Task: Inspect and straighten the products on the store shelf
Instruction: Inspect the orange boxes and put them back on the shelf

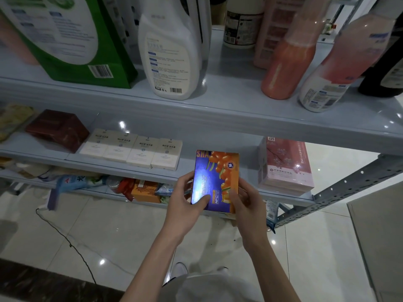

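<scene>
Left grip (185, 200) and right grip (247, 202) hold a blue-and-orange box (216, 177) by its lower sides. Cream boxes (130, 149) lie on the shelf (188, 154) left of them, a pink box (285, 164) right.

- held box (214, 182): blue, orange fruit print
- four small boxes (132, 148): cream/white
- box left of them (57, 129): dark red-brown
- right box (285, 164): pink, blossom pattern
- upper-shelf bag (72, 38): green, white label
- spray bottle (170, 53): white
</scene>
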Tool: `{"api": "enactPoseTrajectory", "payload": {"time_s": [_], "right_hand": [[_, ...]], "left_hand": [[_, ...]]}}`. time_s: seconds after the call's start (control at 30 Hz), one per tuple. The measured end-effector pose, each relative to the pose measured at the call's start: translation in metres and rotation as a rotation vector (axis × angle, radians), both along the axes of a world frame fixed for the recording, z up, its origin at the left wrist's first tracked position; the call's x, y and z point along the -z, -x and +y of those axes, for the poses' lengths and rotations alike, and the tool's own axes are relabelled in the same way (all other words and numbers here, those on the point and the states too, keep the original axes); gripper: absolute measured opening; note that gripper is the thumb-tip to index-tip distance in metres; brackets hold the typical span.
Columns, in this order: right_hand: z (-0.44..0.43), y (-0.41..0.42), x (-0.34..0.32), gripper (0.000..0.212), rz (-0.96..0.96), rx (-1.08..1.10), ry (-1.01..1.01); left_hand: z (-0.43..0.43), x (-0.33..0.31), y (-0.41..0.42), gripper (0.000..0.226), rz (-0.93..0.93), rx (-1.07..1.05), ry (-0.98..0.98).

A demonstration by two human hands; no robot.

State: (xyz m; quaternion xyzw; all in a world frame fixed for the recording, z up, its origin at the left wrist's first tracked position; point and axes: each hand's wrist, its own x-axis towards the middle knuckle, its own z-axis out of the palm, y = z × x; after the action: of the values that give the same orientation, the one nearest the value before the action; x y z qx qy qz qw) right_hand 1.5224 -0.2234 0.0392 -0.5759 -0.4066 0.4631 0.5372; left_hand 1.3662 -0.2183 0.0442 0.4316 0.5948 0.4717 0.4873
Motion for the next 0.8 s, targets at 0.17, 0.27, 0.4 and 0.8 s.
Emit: {"api": "enactPoseTrajectory", "payload": {"time_s": [0.17,0.27,0.4,0.8], "right_hand": [[-0.011,-0.001,0.005,0.039,0.024,0.029,0.027],[-0.012,-0.004,0.003,0.038,0.030,0.027,0.021],[-0.014,-0.013,0.003,0.039,0.041,0.002,0.012],[-0.004,0.011,0.004,0.036,0.146,-0.187,0.019]], "left_hand": [[-0.008,0.001,0.000,0.046,-0.078,-0.039,-0.010],[-0.012,0.000,-0.004,0.048,-0.048,-0.056,-0.016],[-0.016,0.000,-0.013,0.049,-0.058,-0.101,-0.006],[-0.036,-0.003,0.003,0.044,0.024,-0.336,0.002]]}}
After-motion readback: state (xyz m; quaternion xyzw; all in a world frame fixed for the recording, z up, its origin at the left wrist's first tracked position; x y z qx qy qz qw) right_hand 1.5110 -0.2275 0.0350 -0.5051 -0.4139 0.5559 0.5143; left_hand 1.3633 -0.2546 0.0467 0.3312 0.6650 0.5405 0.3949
